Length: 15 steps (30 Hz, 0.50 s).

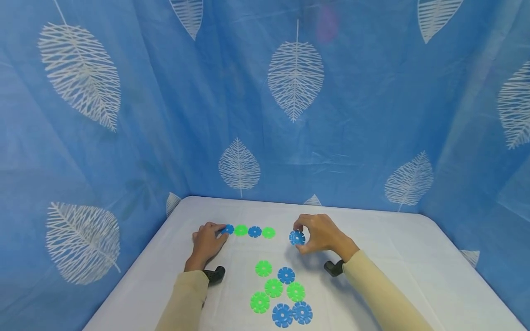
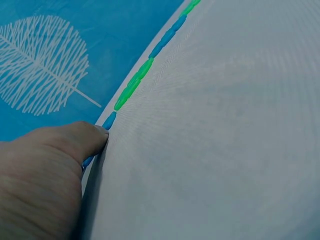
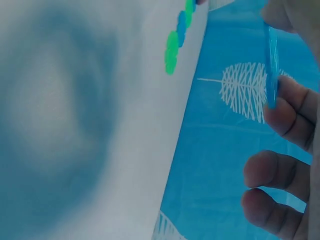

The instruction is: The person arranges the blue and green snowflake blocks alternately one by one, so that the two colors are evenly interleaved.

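Blue notched disc (image 1: 296, 237), center-holed, is located off the right end of a row of similar pieces, apart from it and raised above the white table (image 1: 385, 239). The right hand (image 1: 320, 233) grasps it by opposite edges, thumb on one and fingertips on the other; the right wrist view shows it edge-on, with two further fingers bent and clear of the piece.

The row consists of four discs set close edge to edge. Read from the person's left: end blue disc (image 1: 228, 229), first green disc (image 1: 241, 230), second blue disc (image 1: 254, 231), second green disc (image 1: 268, 232). The left hand (image 1: 208, 241) pinches the end blue disc between thumb and index finger, partly covering it.

Nearer the person lies a loose group (image 1: 273, 288) of seven discs, four green and three blue. Two blue ones at its near edge sit side by side; whether they touch or overlap cannot be determined.

Both forearms wear beige sleeves (image 1: 385, 289). A dark device is noted at each wrist: left device (image 1: 215, 275), right device (image 1: 333, 268). Behind and to both sides of the table hangs a blue curtain (image 1: 356, 101) printed with white leaves (image 1: 296, 76); a blurred pinkish patch (image 1: 327, 23) shows near its top.
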Tool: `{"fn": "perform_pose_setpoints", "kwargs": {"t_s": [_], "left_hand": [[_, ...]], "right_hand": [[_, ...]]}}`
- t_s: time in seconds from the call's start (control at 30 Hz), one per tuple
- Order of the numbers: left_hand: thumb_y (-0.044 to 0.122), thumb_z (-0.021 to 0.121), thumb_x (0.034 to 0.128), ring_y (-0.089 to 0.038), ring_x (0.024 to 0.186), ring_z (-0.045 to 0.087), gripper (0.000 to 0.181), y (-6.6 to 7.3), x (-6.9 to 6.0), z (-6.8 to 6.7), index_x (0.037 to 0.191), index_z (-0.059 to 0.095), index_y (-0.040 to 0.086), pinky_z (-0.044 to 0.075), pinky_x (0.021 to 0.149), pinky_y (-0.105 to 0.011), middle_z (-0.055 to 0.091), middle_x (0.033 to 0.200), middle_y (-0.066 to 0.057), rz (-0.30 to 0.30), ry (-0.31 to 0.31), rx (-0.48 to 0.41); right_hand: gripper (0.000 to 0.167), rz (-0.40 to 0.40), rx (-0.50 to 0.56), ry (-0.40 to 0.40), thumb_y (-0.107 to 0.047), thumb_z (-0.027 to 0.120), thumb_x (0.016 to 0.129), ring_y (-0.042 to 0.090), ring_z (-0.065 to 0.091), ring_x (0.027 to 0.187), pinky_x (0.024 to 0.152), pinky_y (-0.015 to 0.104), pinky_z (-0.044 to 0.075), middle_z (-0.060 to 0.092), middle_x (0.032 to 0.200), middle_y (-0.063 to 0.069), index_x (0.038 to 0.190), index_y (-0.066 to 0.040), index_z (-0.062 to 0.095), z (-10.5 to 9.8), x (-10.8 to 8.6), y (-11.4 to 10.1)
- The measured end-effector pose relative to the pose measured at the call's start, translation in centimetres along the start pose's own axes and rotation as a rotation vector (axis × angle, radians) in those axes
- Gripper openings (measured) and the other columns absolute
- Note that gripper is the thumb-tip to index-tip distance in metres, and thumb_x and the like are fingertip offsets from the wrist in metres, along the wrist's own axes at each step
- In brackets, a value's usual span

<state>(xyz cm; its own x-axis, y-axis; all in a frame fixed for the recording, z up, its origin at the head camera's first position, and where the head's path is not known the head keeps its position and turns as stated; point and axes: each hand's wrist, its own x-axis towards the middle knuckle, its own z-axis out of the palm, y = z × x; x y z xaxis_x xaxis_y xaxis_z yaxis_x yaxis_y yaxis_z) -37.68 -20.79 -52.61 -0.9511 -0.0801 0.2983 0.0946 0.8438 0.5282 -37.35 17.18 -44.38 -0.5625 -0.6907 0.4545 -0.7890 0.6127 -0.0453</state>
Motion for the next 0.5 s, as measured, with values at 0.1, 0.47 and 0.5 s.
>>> {"fn": "perform_pose_setpoints", "kwargs": {"t_s": [0.1, 0.47, 0.5], "left_hand": [[0.034, 0.07, 0.0911, -0.032, 0.113, 0.057, 0.039, 0.0, -0.1, 0.1, 0.126, 0.071, 0.015, 0.034, 0.089, -0.05, 0.065, 0.12, -0.012, -0.008, -0.008, -0.002], [0.033, 0.072, 0.0903, -0.031, 0.112, 0.057, 0.039, 0.3, -0.2, -0.2, 0.125, 0.072, 0.016, 0.034, 0.088, -0.048, 0.065, 0.12, -0.011, -0.013, 0.007, 0.003], [0.034, 0.071, 0.0904, -0.031, 0.112, 0.057, 0.039, 0.2, -0.2, -0.1, 0.125, 0.071, 0.016, 0.034, 0.088, -0.048, 0.065, 0.12, -0.011, -0.011, 0.007, 0.004]], "right_hand": [[0.037, 0.0, 0.062, 0.038, -0.043, 0.084, 0.065, -0.004, 0.042, 0.06, 0.056, 0.018, 0.037, 0.059, 0.082, -0.018, 0.095, -0.027, 0.069, 0.5, 0.5, 0.5], [0.035, 0.156, 0.131, 0.046, -0.042, 0.084, 0.066, -0.001, 0.049, 0.066, 0.062, 0.022, 0.042, 0.06, 0.082, -0.02, 0.094, -0.029, 0.069, 2.8, 1.8, 2.4], [0.034, 0.173, 0.122, 0.034, -0.043, 0.084, 0.066, 0.0, 0.049, 0.068, 0.063, 0.023, 0.042, 0.06, 0.081, -0.02, 0.094, -0.03, 0.068, 3.1, 1.9, 2.5]]}}
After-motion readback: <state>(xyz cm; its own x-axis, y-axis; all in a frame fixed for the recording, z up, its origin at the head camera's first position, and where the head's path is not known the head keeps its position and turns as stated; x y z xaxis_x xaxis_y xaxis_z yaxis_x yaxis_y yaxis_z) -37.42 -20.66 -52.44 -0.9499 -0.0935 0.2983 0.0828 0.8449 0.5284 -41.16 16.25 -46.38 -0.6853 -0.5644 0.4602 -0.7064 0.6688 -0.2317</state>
